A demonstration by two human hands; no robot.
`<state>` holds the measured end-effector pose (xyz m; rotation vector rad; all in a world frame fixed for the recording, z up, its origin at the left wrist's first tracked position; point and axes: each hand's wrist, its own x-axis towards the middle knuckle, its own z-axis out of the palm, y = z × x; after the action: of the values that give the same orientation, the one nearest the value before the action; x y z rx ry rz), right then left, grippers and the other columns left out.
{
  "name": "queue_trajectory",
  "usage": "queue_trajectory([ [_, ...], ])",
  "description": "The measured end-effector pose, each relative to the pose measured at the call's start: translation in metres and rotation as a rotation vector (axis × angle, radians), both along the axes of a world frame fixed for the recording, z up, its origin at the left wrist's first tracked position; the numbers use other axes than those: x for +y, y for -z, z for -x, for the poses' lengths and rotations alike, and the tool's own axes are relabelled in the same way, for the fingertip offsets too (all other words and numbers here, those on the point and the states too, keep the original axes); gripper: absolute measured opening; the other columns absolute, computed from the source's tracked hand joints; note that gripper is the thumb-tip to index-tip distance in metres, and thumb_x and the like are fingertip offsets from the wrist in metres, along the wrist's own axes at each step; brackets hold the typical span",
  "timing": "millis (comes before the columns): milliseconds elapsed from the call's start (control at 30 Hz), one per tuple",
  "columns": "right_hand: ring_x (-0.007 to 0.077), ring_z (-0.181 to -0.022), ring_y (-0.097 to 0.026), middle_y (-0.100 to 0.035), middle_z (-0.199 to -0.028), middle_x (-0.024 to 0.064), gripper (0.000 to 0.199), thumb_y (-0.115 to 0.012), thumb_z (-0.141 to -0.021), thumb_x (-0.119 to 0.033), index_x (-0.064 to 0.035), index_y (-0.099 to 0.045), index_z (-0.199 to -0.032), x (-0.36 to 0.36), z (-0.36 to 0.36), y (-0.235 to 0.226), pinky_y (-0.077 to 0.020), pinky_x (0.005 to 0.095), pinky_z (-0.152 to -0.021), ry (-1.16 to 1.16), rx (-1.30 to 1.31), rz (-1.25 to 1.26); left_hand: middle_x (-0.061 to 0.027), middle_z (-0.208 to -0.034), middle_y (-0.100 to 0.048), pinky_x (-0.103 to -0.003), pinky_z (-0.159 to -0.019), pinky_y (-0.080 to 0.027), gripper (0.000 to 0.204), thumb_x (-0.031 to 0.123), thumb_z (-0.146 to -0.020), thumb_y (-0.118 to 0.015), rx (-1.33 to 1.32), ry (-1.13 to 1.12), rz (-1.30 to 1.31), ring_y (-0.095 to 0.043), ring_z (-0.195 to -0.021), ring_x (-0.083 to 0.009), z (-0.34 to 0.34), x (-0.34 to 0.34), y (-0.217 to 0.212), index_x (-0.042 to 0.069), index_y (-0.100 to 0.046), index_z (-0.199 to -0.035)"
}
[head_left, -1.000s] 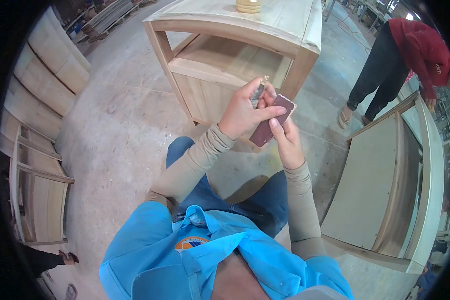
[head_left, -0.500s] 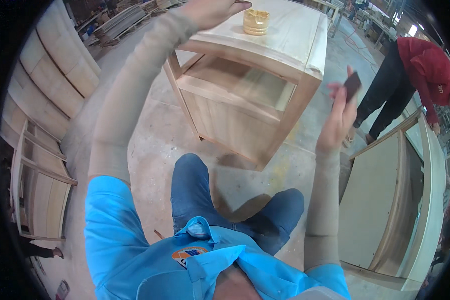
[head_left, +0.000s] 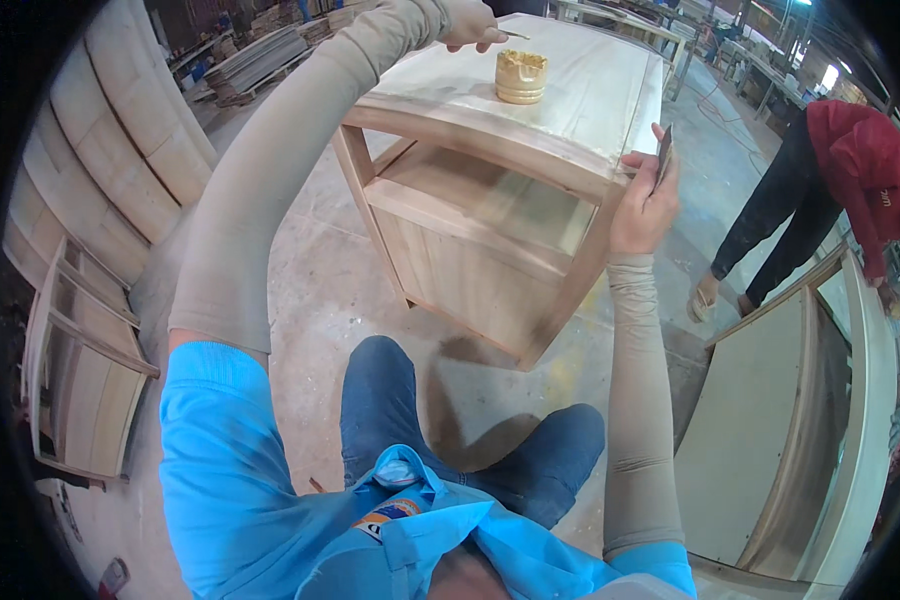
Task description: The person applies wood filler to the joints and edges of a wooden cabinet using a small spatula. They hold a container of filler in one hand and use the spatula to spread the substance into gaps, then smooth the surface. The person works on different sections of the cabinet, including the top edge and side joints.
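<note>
A pale wooden cabinet (head_left: 450, 225) with an open upper bay stands in front of me. On its top sits a cut-down yellowish plastic cup (head_left: 521, 80) with a ragged rim, smeared with a tan paste. Beyond the cup, my left hand (head_left: 470, 24) is closed on a thin, narrow tool (head_left: 514, 35) whose kind I cannot make out. By the cabinet's near right corner, my right hand (head_left: 648, 205) holds a thin, dark flat piece (head_left: 664, 155) upright between its fingers. Whether that hand touches the corner is unclear.
To the right, a person in a red top (head_left: 860, 145) bends over a wooden frame cabinet (head_left: 770, 400). Another wooden frame piece (head_left: 90, 370) lies at the left, below tall curved panels (head_left: 100, 130). Stacked boards (head_left: 260, 60) lie at the back.
My right hand has moved left toward the cabinet's corner, turning the dark piece edge-on. My left hand has shifted right, and the thin tool now shows. The whole view has tilted slightly.
</note>
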<state>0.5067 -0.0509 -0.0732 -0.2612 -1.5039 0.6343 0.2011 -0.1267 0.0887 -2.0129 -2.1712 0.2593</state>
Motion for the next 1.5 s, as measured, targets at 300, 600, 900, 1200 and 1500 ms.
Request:
queue_trajectory([
  [300,0.0142,-0.074,-0.059,-0.063,-0.084,0.0076,0.034,-0.041,-0.094,-0.005,-0.0020,-0.051,-0.127,0.002,-0.008,-0.004,-0.0464,0.0284,-0.071,-0.024,-0.046,0.059,-0.0198,-0.118,-0.059,-0.040,-0.090,-0.045,0.063,0.046,-0.082,-0.064,-0.211,0.154,-0.329,-0.060,-0.099,-0.0309,-0.048,-0.028,0.016,0.008,-0.049,-0.131],
  [600,0.0072,-0.066,-0.049,-0.056,-0.091,0.0035,0.033,-0.043,-0.097,-0.012,-0.0030,-0.039,-0.129,-0.049,-0.054,0.000,-0.0405,0.0228,-0.062,-0.322,0.254,0.422,-0.0143,-0.120,-0.058,-0.032,-0.101,-0.038,0.081,0.047,-0.061,-0.079,-0.589,-0.036,-0.362,-0.053,-0.114,-0.0248,-0.034,0.016,0.063,0.007,-0.051,-0.127],
  [900,0.0084,-0.069,-0.052,-0.060,-0.100,0.0065,0.046,-0.046,-0.099,-0.027,-0.0124,-0.032,-0.140,-0.099,-0.087,0.037,-0.0387,0.0182,-0.055,-0.893,0.170,0.980,-0.0125,-0.104,-0.065,-0.030,-0.087,-0.048,0.066,0.037,-0.061,-0.079,-0.756,0.152,-0.563,-0.062,-0.095,-0.0205,-0.114,-0.042,0.044,0.005,-0.058,-0.116],
  [1200,0.0126,-0.077,-0.056,-0.056,-0.120,0.0065,0.057,-0.034,-0.095,-0.057,-0.0149,-0.043,-0.132,-0.114,-0.099,0.053,-0.0405,0.0201,-0.045,-1.469,0.298,1.328,-0.0092,-0.110,-0.062,-0.032,-0.088,-0.048,0.060,0.021,-0.066,-0.076,-1.029,0.397,-0.052,-0.061,-0.100,-0.0205,-0.244,-0.106,0.110,0.006,-0.054,-0.119],
  [1500,0.0223,-0.082,-0.055,-0.055,-0.116,0.0112,0.056,-0.034,-0.097,-0.052,-0.0105,-0.042,-0.134,-0.097,-0.121,0.094,-0.0425,0.0228,-0.044,-1.345,0.472,1.366,-0.0090,-0.082,-0.049,-0.030,-0.084,-0.038,0.043,0.026,-0.087,-0.062,-0.977,0.191,-0.560,-0.051,-0.086,-0.0201,-0.244,-0.109,0.163,0.004,-0.054,-0.123],
])
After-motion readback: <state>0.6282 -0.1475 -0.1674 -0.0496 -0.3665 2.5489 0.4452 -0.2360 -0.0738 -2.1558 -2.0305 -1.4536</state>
